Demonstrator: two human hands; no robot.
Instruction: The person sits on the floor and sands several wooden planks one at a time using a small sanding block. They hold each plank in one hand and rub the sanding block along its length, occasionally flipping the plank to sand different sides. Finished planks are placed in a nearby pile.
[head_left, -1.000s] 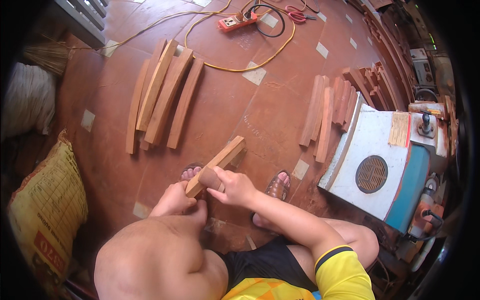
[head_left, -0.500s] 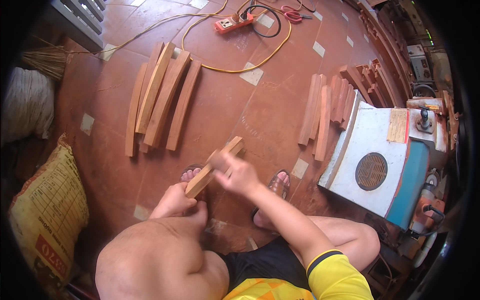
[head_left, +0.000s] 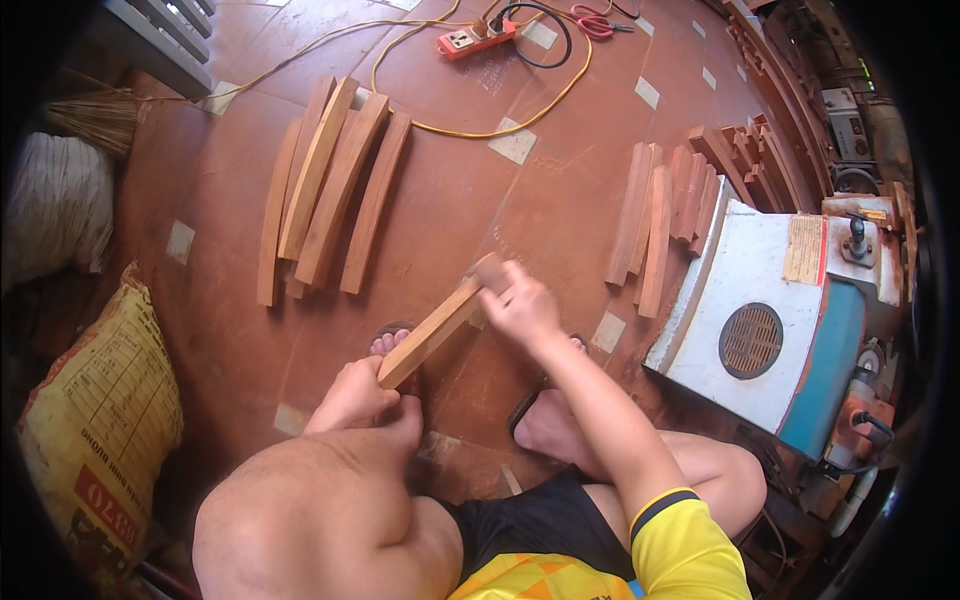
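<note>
My left hand [head_left: 357, 396] is closed round the near end of a square wooden stick [head_left: 433, 331], by my left knee. The stick slants up and away to the right above the floor, between my feet. At its far end my right hand [head_left: 522, 307] grips a small brown block-like piece [head_left: 489, 271] and presses it against the wood. Motion blur and my fingers partly hide this piece, so its exact kind does not show.
Several wooden sticks [head_left: 345, 195] lie at the far left, and another stack [head_left: 655, 240] at right. A white and teal machine [head_left: 700, 315] stands right of my feet. An orange power strip [head_left: 476, 40] with yellow cable lies far off. A yellow sack [head_left: 105, 400] leans at left.
My right hand has slid the brown piece along the stick, from about its middle to its far end. My left hand still grips the near end.
</note>
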